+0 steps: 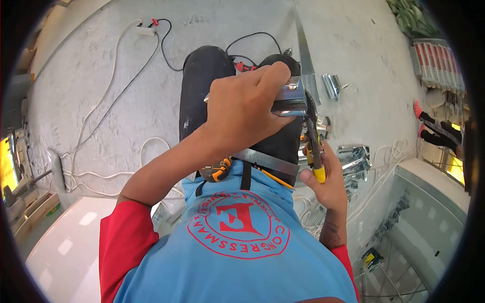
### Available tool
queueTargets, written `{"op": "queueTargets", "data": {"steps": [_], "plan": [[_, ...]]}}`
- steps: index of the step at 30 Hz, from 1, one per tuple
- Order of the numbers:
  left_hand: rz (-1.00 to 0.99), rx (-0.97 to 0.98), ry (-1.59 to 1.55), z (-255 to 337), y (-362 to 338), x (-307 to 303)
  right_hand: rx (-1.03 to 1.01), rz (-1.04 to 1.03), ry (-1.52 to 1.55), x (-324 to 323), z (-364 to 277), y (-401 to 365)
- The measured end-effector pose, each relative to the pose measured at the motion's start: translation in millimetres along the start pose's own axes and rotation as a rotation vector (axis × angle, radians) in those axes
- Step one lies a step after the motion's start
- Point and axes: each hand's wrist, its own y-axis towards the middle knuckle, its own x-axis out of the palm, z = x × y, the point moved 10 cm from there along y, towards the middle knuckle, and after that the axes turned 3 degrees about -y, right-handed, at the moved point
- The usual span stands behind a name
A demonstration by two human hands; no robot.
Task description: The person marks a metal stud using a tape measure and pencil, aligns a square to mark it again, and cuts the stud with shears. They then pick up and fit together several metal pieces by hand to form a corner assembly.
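Note:
My left hand (247, 108) grips a short shiny metal channel piece (292, 98) held out in front of my chest. My right hand (326, 179) holds a pair of tin snips (312, 136) with yellow-tipped handles. The snips' dark jaws reach up to the right end of the metal piece. A folded ruler (265, 160) and a pencil (275, 178) sit at my waist, beside an orange and black tool (218, 170). Below are my blue shirt and dark trousers.
A long metal strip (304, 50) and cut channel offcuts (332, 85) lie on the concrete floor ahead, more offcuts (355, 159) to the right. White and black cables (108, 86) cross the floor on the left. A white board (65, 247) is at lower left, framing at lower right.

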Motion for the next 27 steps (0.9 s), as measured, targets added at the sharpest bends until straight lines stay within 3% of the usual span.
{"op": "queueTargets", "data": {"steps": [9, 14, 17, 27], "plan": [[0.004, 0.027, -0.024, 0.6, -5.0, 3.0, 0.029, 0.067, -0.07, -1.5, 1.7, -6.7], [0.121, 0.129, -0.069, 3.8, -5.6, -2.6, 0.003, 0.064, -0.107, -2.7, 0.8, -4.2], [0.014, 0.012, -0.055, -2.9, -6.7, 1.9, 0.01, 0.095, -0.153, -4.9, -1.7, -3.8], [0.018, 0.015, -0.115, -4.3, -7.3, 1.6, -0.172, 0.189, -0.373, -14.9, -15.0, -1.8]]}}
